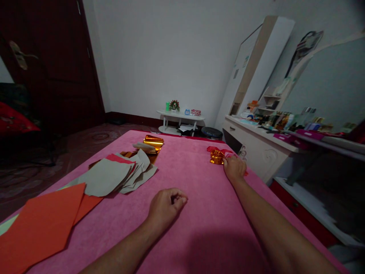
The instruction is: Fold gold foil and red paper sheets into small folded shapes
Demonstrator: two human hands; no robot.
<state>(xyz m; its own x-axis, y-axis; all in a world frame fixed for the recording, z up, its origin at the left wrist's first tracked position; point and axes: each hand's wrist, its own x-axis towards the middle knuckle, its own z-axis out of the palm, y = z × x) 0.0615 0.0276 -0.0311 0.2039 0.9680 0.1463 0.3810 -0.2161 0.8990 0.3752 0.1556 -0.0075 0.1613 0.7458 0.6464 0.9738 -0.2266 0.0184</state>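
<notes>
My left hand (168, 205) rests on the pink cloth (182, 171), its fingers curled in and nothing seen in them. My right hand (235, 168) reaches out to the cloth's far right side. Its fingers are closed at the edge of a crumpled, shiny gold foil piece (216, 156); the fingertips are partly hidden. Red, translucent sheets (212, 148) lie behind and under that hand. On the left is a fanned stack of grey-brown paper sheets (108, 175), with a roll of gold foil (154, 143) beyond it.
Orange paper sheets (48, 224) lie at the near left, over pale green paper (8, 224). A white side table (181, 114) stands by the far wall. To the right, a dresser (256, 140) carries many bottles. A dark red door (51, 68) is at the left.
</notes>
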